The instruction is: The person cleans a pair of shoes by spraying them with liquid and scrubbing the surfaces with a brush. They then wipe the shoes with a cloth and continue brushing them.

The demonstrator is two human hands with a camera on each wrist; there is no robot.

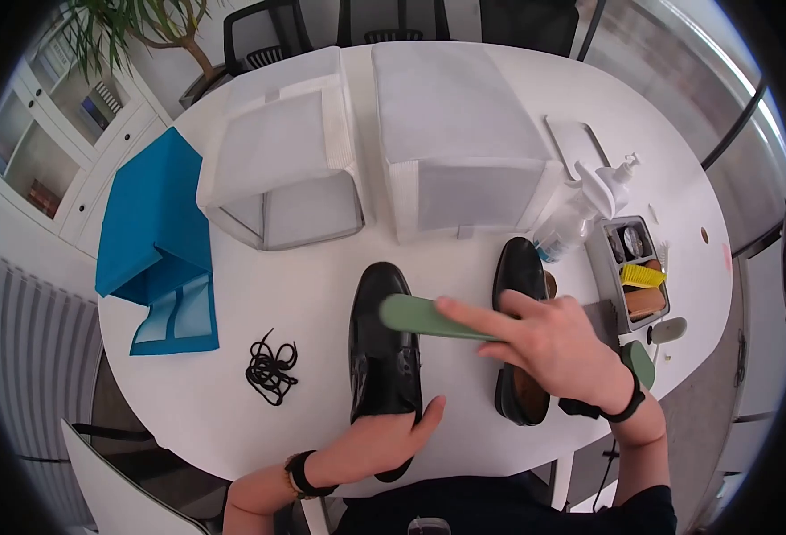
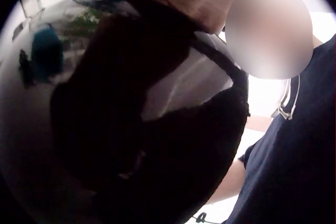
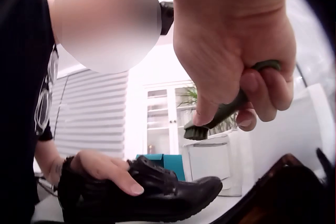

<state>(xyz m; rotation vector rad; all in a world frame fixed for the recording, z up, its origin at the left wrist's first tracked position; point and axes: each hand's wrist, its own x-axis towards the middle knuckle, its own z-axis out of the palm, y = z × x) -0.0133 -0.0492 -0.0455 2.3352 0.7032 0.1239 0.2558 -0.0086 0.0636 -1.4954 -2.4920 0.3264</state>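
A black shoe (image 1: 382, 357) points away from the body, with the left hand (image 1: 366, 446) at its heel end, gripping it, thumb along the side. Above the toe part hangs a green-handled brush (image 1: 429, 318), pinched by the right hand (image 1: 549, 343). In the right wrist view, dark bristles (image 3: 196, 132) face down, a gap above the shoe (image 3: 173, 195); the right hand (image 3: 236, 50) curls round the handle and the left hand (image 3: 105, 167) holds the shoe's rear. A second black shoe (image 1: 518, 267) stands partly under the right hand. A dark glossy surface fills most of the left wrist view.
Black laces (image 1: 272, 367) lie left of the shoe. A blue fabric box (image 1: 157, 214) and two white-grey boxes (image 1: 277, 152) stand behind. To the right are spray bottles (image 1: 567, 223), a grey tray of supplies (image 1: 609, 267), a yellow brush (image 1: 642, 275) and a green round item (image 1: 638, 364).
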